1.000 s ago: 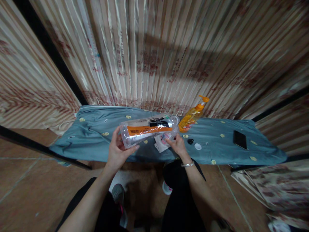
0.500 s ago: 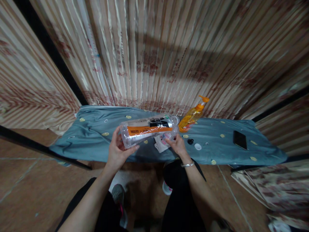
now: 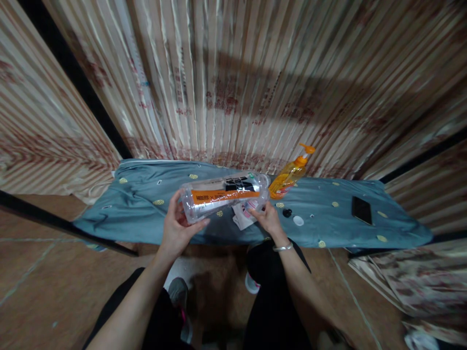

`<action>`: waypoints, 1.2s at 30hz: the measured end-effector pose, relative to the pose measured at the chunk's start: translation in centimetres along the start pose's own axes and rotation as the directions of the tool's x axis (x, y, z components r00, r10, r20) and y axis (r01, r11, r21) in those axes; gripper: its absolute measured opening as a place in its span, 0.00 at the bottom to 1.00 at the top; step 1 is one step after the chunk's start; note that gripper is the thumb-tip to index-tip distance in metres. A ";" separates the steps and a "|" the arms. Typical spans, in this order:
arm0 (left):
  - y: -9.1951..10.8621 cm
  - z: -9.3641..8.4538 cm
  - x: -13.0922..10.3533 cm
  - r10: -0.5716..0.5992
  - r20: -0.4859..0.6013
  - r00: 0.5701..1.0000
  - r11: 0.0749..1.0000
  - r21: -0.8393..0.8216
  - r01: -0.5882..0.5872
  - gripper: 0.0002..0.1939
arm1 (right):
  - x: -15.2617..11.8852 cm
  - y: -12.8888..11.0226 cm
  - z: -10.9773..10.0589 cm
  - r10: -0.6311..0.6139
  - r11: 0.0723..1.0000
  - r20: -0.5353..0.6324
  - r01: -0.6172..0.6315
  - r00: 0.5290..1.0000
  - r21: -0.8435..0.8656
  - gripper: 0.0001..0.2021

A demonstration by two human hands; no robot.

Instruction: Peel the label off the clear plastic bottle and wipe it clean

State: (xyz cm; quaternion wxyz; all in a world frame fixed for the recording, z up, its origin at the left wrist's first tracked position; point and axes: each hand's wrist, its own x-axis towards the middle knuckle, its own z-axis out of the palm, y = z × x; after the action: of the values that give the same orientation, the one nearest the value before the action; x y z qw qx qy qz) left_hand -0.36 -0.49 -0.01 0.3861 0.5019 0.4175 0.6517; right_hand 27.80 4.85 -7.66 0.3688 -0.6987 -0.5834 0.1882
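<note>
A large clear plastic bottle (image 3: 226, 196) with an orange and black label lies sideways between my hands, its uncapped neck to the right. My left hand (image 3: 179, 226) is closed around the base end. Near the neck and shoulder, my right hand (image 3: 269, 218) grips the bottle's other end; some of its fingers are hidden behind the plastic. Below the bottle, close to my right hand, is a white packet (image 3: 241, 218) with pink print, partly covered. Just beyond the neck stands a pump bottle (image 3: 286, 181) of yellow-orange liquid with an orange pump head.
A narrow table (image 3: 138, 214) wears a teal cloth with yellow motifs. A black cap (image 3: 287, 213) and a white disc (image 3: 298, 221) lie right of my right hand. Farther right rests a black phone (image 3: 362, 210). Pleated curtains (image 3: 233, 87) and dark metal poles (image 3: 80, 87) surround the table.
Almost nothing differs. Both hands keep the bottle in the same sideways pose, and the whole view has shifted very slightly.
</note>
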 end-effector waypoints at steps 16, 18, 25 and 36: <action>-0.1 0.0 0.1 0.031 -0.007 0.999 0.999 0.008 -0.031 0.46 | 0.1 0.2 0.1 0.000 1.000 0.006 0.000 1.000 0.024 0.24; -0.1 0.0 0.0 0.030 -0.005 1.000 0.999 0.011 -0.030 0.46 | 0.0 0.2 0.1 0.004 1.000 0.016 -0.004 1.000 0.023 0.23; 0.0 0.1 0.0 0.013 -0.014 1.000 1.000 0.012 -0.013 0.47 | 0.0 0.1 0.0 -0.008 1.000 0.018 0.007 1.000 0.017 0.23; 0.2 0.0 0.1 0.003 -0.015 1.000 1.000 0.004 -0.003 0.46 | 0.0 0.2 0.1 -0.016 1.000 -0.010 0.016 1.000 0.002 0.22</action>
State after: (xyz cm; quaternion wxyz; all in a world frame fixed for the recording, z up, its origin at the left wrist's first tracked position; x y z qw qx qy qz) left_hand -0.34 -0.50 0.20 0.3809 0.4983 0.4210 0.6553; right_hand 27.84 4.83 -7.84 0.3741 -0.6944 -0.5870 0.1823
